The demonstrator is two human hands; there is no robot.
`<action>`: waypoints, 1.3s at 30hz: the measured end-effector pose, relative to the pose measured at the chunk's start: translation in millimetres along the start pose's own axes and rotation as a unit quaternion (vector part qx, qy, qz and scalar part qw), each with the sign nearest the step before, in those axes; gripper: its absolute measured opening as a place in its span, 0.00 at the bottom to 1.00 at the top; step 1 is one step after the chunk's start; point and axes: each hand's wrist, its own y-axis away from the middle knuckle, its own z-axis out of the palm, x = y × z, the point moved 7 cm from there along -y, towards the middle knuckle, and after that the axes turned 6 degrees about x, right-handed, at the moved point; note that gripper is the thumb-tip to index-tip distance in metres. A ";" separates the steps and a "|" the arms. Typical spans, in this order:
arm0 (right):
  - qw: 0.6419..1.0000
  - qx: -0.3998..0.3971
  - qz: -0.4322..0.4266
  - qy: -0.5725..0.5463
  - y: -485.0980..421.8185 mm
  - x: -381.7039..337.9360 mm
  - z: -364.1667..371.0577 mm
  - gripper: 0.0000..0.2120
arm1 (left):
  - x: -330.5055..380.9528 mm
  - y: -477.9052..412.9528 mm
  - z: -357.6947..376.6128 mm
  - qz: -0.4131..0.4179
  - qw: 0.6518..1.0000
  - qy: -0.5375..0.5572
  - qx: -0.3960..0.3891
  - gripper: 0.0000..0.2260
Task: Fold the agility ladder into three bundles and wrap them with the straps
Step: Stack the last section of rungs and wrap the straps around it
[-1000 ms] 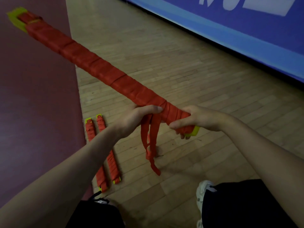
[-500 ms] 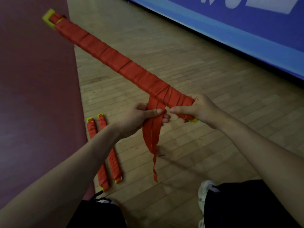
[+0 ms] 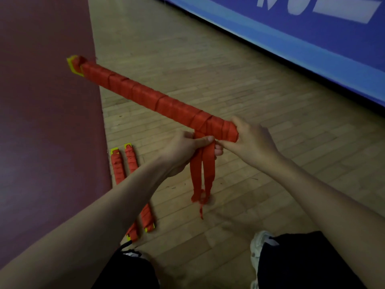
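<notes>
1. 6 o'clock, nearest us: dark shorts, and a white shoe (image 3: 258, 245) at 5 o'clock on the wood floor (image 3: 229, 80).
2. 7 o'clock, on the floor: two wrapped bundles (image 3: 130, 161) lie side by side along the edge of the maroon mat (image 3: 41, 101), long axes roughly 11-to-5. We read both as done.
3. Centre: the left hand (image 3: 183, 151) pinches the strap tails (image 3: 209, 170) just under the wrap, thumb on top. The tails hang toward 6 o'clock. We cannot tell if the ends reach the floor.
4. The right hand (image 3: 252, 140) is clenched round the near end of the third bundle (image 3: 158, 101), one fingertip meeting the left thumb at the straps.
5. Our read on the step: last bundle, with the wrap nearly complete and only the tails left. Next move: keep tension, wind the remainder round the near end, then tuck or tie it. The right hand has to stop the bundle twisting.
6. The third bundle is held in the air over the floor. Its long axis runs 4-to-10, and the yellow end (image 3: 73, 65) points away at 10 o'clock, over the mat edge.
7. 1 o'clock, far: blue banner (image 3: 291, 38).
</notes>
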 end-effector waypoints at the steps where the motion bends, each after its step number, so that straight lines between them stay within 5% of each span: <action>1: 0.999 0.018 -0.025 0.036 0.9 -4.2 0.0 0.19 | -1.4 -0.9 -1.2 0.008 1.000 -0.004 0.004 0.08; 8: 0.961 0.175 -0.164 0.140 8.7 -26.4 -8.1 0.21 | 9.7 1.9 0.5 0.070 0.998 0.006 0.005 0.06; 12: 0.950 0.216 -0.182 0.131 10.2 -29.4 -11.9 0.19 | 16.8 10.8 8.5 0.079 0.996 0.047 -0.010 0.16; 16: 0.954 0.202 -0.186 0.117 13.4 -29.8 -4.6 0.22 | 10.1 4.7 0.9 0.048 0.994 0.078 0.066 0.25; 22: 0.980 0.109 -0.164 0.035 6.6 -23.3 -3.4 0.30 | 13.2 -0.7 -8.0 0.063 0.993 0.059 0.078 0.22; 25: 0.991 -0.010 -0.063 -0.121 -4.0 -5.8 -10.7 0.35 | 23.9 0.0 -9.1 0.093 0.992 0.049 0.064 0.23; 31: 0.872 -0.203 0.185 -0.405 -2.6 19.4 -5.5 0.30 | 24.0 1.9 -8.1 0.113 0.993 -0.004 0.029 0.15; 39: 0.829 -0.379 0.168 -0.375 20.4 7.4 6.7 0.21 | 22.2 7.8 5.4 0.126 0.990 -0.037 -0.058 0.07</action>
